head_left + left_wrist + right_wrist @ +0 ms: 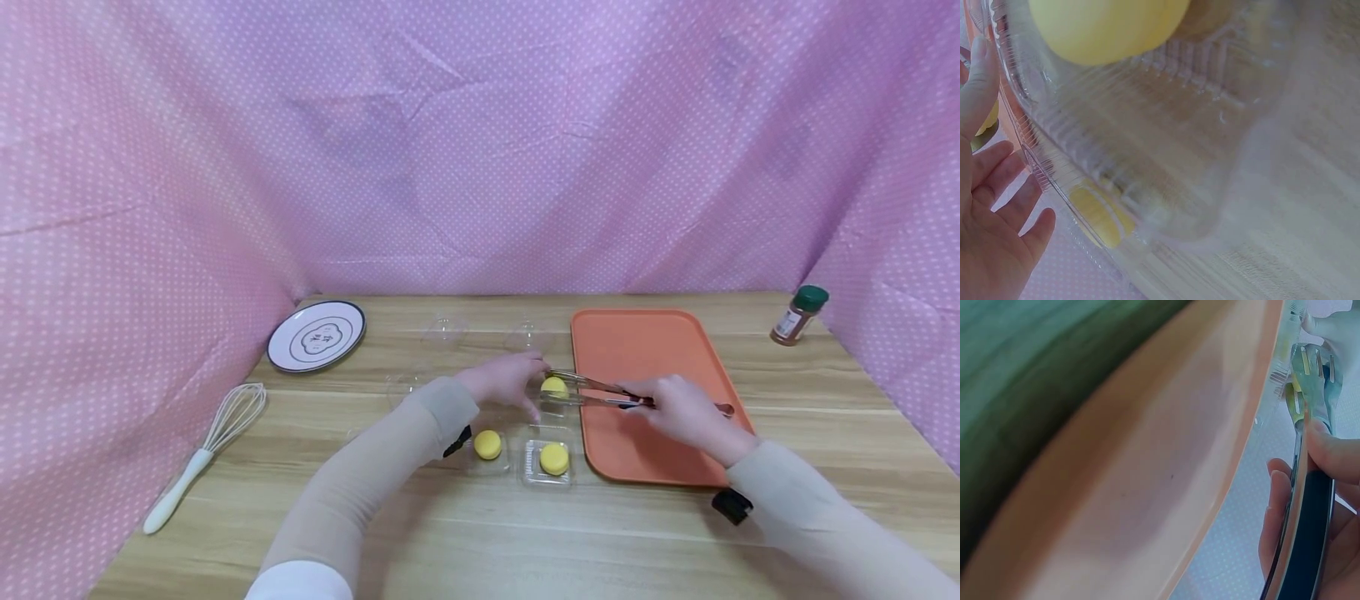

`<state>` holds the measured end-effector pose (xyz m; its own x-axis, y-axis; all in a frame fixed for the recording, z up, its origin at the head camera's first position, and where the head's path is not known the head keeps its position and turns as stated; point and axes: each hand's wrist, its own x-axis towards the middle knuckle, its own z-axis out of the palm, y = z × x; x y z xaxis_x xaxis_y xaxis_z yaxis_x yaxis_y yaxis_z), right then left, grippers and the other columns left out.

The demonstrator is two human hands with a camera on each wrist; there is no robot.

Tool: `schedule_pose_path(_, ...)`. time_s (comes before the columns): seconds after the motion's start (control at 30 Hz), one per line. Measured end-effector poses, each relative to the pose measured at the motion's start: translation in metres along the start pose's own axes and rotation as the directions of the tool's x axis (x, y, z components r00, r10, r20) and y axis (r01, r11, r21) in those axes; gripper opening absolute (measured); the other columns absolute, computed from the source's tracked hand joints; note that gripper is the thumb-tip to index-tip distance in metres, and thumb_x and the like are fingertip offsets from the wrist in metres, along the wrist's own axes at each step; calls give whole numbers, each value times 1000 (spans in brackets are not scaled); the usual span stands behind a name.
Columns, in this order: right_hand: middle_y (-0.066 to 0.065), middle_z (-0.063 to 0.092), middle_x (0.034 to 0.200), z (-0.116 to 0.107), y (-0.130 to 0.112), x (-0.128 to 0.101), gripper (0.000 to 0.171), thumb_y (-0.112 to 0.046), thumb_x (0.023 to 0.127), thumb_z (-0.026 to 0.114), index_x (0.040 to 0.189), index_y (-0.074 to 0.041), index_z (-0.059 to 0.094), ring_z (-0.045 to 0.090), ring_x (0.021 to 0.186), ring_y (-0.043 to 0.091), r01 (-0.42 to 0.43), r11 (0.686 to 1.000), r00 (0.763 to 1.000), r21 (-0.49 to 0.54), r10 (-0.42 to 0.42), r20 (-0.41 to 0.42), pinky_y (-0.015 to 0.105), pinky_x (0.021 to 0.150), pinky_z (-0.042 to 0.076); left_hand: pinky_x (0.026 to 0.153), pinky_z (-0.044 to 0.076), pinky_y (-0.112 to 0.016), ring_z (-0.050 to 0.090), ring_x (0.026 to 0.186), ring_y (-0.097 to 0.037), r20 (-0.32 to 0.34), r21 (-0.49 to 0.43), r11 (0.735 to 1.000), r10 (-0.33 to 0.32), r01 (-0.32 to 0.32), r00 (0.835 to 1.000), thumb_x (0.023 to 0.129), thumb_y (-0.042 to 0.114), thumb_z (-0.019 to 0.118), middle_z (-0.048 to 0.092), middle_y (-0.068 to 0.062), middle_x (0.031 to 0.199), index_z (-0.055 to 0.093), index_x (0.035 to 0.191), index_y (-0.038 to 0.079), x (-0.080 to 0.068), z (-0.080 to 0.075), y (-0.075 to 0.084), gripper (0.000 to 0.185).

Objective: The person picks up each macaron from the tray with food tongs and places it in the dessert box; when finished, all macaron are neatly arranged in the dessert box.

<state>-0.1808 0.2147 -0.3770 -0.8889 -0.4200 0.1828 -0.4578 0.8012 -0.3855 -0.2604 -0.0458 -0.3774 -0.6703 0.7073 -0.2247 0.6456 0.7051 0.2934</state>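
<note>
1. Gripping the tongs [600,392] by their dark handle, the right hand [678,412] had its fingers curled around them, and the tips were closed on a yellow macaron [554,385] just left of the orange tray [645,350].
2. The left hand [502,379] lay with relaxed, straight fingers against the clear plastic box [558,400] beside that macaron; it steadied the box and gripped nothing.
3. Two more macarons lay nearer the person: one [487,444] on the wooden table [525,533], one [554,458] inside a clear box [547,479].
4. To do this step well, squeeze pressure probably had to stay light, since a macaron shell would likely crack. The tips should have borne on the sides of the shell, and the left hand should have kept the thin plastic from sliding.
5. The head view alone showed the full layout: the plate [317,336], the whisk [206,450] and the spice jar [797,315], all well apart from the hands.
6. The left wrist view alone showed the ribbed box wall [1166,144] close up, a macaron [1107,25] behind it, and the open palm [988,206].
7. The right wrist view alone showed the forked tong tips [1313,372] and the fingers [1335,450] on the handle, with the tray rim [1235,425] alongside. Contact with the macaron was blurred there.
</note>
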Motion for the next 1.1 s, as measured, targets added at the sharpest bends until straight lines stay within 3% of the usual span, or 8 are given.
schedule_pose_path(0.3, 13, 73, 95, 3, -5, 4, 40, -9, 80, 74, 119, -5, 67, 48, 60, 8, -17, 1000, 1000, -9, 17, 26, 22, 50, 36, 106, 41, -28, 53, 117, -16, -10, 3, 1000, -28, 28, 1000, 67, 38, 83, 51, 0, 127, 47, 136, 10, 1, 0, 0, 83)
schedule_pose_path(0.67, 3, 72, 86, 2, -1, 1, 41, -8, 78, 75, 119, -5, 66, 50, 62, 7, -20, 1000, 999, 13, 20, 25, 21, 52, 39, 108, 39, -27, 51, 120, -16, -3, 5, 1000, -21, 21, 1000, 68, 37, 83, 51, -1, 127, 45, 138, 7, -2, -1, 2, 85)
schedule_pose_path(0.93, -1, 67, 83, -4, 6, -6, 42, -7, 81, 71, 122, -2, 63, 55, 69, 8, -34, 998, 999, 59, 32, 24, 23, 56, 46, 113, 33, -31, 43, 131, -21, 17, 20, 999, -39, 39, 999, 70, 41, 80, 41, -7, 145, 39, 143, 7, -1, 0, 1, 90)
schedule_pose_path(1.1, 0, 65, 82, -11, 13, -12, 42, -6, 82, 71, 123, -1, 62, 54, 69, 7, -42, 992, 999, 122, 44, -15, 22, 56, 47, 118, 22, -35, 27, 142, -25, 18, -17, 999, -45, 46, 999, 72, 38, 79, 26, -12, 155, 34, 146, 9, -3, 0, 0, 91)
